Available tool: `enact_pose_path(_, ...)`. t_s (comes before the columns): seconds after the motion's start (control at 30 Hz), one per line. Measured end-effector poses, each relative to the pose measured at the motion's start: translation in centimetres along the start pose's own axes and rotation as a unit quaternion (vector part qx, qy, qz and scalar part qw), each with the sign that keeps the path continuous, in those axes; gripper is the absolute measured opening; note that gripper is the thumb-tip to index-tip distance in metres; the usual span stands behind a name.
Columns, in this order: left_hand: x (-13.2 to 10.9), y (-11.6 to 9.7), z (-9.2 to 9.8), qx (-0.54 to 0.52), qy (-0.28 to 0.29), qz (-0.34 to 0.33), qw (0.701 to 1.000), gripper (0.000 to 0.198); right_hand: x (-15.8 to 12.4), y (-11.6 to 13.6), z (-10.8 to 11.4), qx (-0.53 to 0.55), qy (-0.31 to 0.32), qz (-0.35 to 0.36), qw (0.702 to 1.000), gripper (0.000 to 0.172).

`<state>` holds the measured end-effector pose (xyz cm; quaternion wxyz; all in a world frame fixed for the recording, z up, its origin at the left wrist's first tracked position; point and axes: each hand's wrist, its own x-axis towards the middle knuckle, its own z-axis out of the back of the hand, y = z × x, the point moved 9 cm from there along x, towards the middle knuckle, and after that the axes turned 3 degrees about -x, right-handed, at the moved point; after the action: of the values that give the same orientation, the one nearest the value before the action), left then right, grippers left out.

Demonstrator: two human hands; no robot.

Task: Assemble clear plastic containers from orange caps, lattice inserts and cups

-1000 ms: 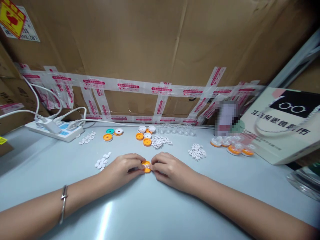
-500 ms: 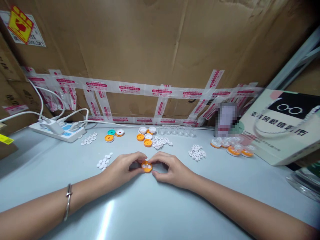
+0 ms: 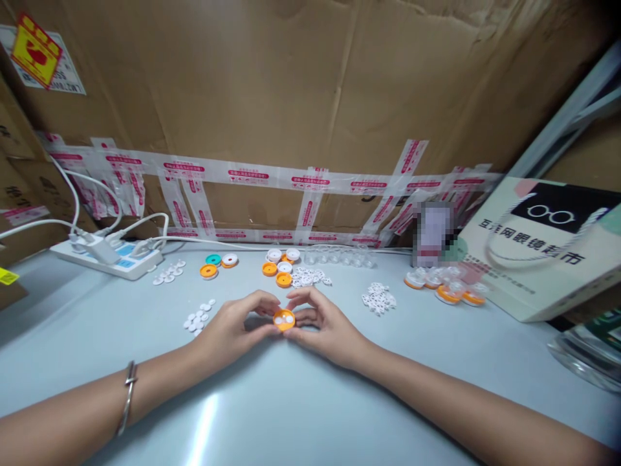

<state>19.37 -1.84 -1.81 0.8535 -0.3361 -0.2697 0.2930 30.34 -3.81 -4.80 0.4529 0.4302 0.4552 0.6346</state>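
A small round orange cap [image 3: 284, 327] with a few white pieces inside it is between my two hands. My left hand [image 3: 242, 318] grips its left edge between thumb and fingers. From the other side, my right hand [image 3: 327, 327] has its thumb at the lower rim and its fingers curled around the right side. Beyond my hands lies a cluster of orange and white round caps [image 3: 284, 279], beside a heap of small white openwork parts [image 3: 310, 278]. Small white discs [image 3: 196, 319] are scattered left of my left hand.
A power strip [image 3: 109, 259] with plugged cables sits at the back left. Clear plastic parts [image 3: 339, 256] line the cardboard box [image 3: 218, 84]. Orange-based clear pieces [image 3: 449, 294] and a paper bag [image 3: 538, 259] are at the right, near a clear container [image 3: 589, 356].
The orange cap has tipped so its inside faces me more. My right hand's fingers have shifted around it, with the index finger higher. The view has moved slightly.
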Motion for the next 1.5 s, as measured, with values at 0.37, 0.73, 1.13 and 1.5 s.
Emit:
enact_pose_path(0.37, 1.9, -1.1, 3.3, 0.072, -0.074, -0.024, 0.994, 0.022, 0.2, -0.6, 0.5, 0.098, -0.041, -0.03, 0.994, 0.043)
enact_pose_path(0.73, 12.9, 4.8, 2.8, 0.175, 0.032, 0.043, 0.983, 0.025, 0.0, -0.4, 0.6, 0.069, -0.05, -0.027, 0.996, 0.043)
enact_pose_path(1.13, 6.3, 2.2, 2.9, -0.142, 0.157, 0.097, 0.972, 0.036, 0.4, -0.8, 1.3, 0.111, -0.077, -0.022, 0.991, 0.047)
enact_pose_path(1.5, 3.7, 1.8, 0.1, -0.228, 0.121, 0.141, 0.956, 0.032, 0.2, -0.3, 1.4, 0.087, -0.079, 0.002, 0.993, 0.044)
